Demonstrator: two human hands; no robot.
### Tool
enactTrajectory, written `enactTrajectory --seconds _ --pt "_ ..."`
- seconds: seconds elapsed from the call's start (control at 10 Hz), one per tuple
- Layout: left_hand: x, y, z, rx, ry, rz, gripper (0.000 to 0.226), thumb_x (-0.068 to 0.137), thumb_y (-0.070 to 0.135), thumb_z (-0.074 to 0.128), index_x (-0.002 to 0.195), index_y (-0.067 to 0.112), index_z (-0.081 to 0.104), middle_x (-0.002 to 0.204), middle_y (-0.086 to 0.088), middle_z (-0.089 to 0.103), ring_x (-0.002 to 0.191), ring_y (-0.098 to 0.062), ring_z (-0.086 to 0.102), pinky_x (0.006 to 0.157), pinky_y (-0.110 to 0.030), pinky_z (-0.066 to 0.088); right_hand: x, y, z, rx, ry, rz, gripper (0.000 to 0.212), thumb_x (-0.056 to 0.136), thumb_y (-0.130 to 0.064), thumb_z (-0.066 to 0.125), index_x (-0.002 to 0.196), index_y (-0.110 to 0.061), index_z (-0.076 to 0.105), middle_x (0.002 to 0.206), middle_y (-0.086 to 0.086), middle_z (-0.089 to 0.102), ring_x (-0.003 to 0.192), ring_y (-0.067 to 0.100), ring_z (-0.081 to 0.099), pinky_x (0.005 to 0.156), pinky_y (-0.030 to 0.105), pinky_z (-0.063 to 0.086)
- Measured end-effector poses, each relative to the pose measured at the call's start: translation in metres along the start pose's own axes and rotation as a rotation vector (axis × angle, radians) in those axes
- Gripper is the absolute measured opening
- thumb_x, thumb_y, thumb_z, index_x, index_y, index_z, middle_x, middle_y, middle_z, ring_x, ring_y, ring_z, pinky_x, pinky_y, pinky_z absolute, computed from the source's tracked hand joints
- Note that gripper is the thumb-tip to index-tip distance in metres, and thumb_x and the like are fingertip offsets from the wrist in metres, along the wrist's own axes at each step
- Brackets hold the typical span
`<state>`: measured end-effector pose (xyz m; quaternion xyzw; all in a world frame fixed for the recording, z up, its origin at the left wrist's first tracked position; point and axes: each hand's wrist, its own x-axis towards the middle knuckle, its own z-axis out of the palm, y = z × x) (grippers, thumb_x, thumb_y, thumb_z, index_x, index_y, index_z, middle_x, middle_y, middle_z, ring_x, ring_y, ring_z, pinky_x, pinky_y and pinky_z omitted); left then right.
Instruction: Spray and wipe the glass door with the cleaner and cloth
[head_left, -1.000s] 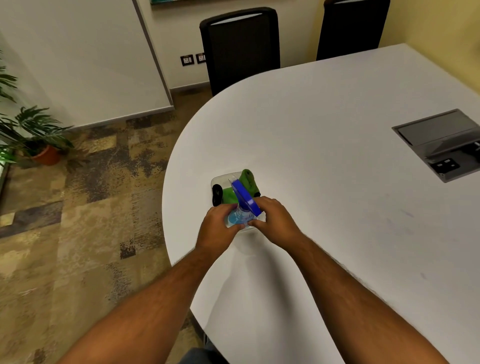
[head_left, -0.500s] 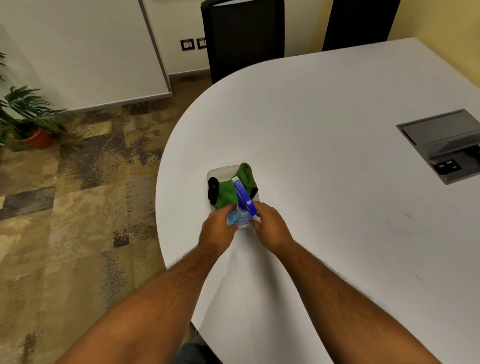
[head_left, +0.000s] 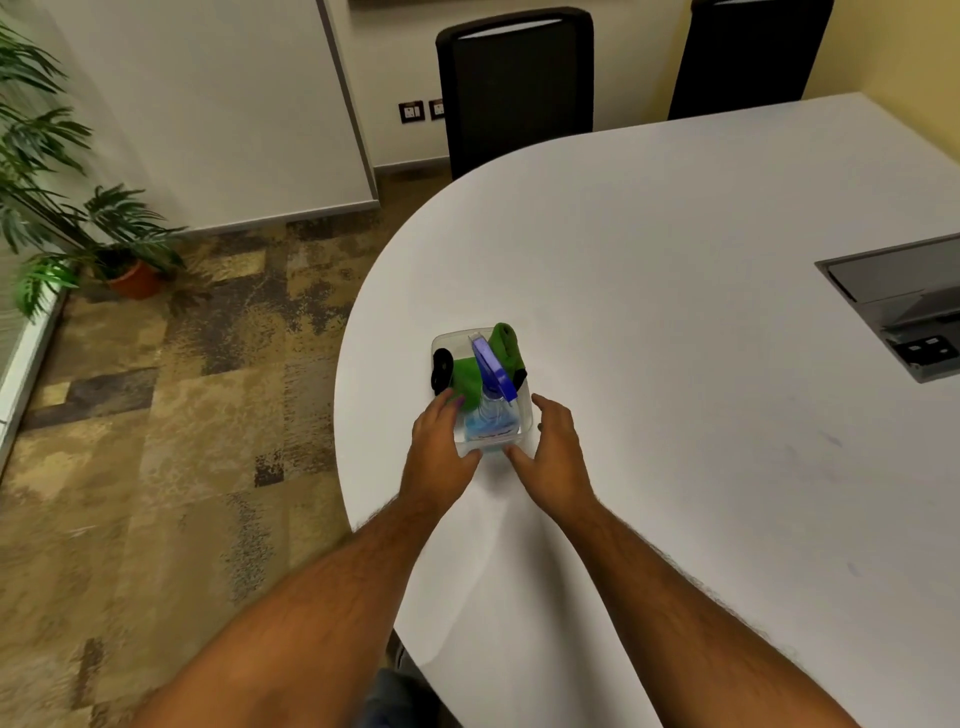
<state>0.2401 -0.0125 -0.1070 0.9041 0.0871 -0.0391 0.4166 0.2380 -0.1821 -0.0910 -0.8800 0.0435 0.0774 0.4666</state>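
A clear plastic tub (head_left: 451, 336) stands near the rounded end of the white table (head_left: 675, 291). In it are a spray bottle (head_left: 491, 415) of blue cleaner with a blue trigger head, a green cloth (head_left: 467, 376) and a black item (head_left: 442, 366). My left hand (head_left: 441, 449) rests against the tub's near left corner with its fingers loose. On the near right side, my right hand (head_left: 553, 452) has its fingers spread, just off the tub's wall. Neither hand grips anything.
Two black chairs (head_left: 514, 88) (head_left: 748, 57) stand at the table's far side. A grey power box (head_left: 904, 306) is set into the tabletop at right. A potted plant (head_left: 130, 275) stands on the patterned carpet at left, by a white panel (head_left: 208, 104).
Both hands were closed around the tub's near end; now their fingers have opened and drawn slightly back. The tub rests on the table.
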Motion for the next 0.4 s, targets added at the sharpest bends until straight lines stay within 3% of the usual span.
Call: enactTrajectory --seconds 0.2,0.4 --pt "-0.042 -0.001 -0.026 0.021 0.018 -0.061 0.083 0.091 0.024 0.081 0.161 0.024 0.036 0.168 0.0 0.04 0.155 -0.022 0.036 0.125 -0.041 0.037 -0.037 0.001 0.017 -0.031 -0.044 0.064 0.074 0.093 -0.028 0.082 0.155 -0.022 0.041 0.161 0.003 0.044 0.142 0.023 0.052 0.115 0.038 0.049" --pt "-0.094 -0.026 -0.049 -0.031 0.081 -0.097 0.08 0.093 0.025 0.078 0.162 0.02 0.036 0.169 0.004 0.037 0.156 -0.017 0.033 0.122 -0.026 0.028 -0.076 -0.002 0.052 -0.1 -0.15 0.023 0.074 0.096 -0.034 0.078 0.157 -0.028 0.038 0.166 0.0 0.039 0.147 0.023 0.049 0.12 0.039 0.045"
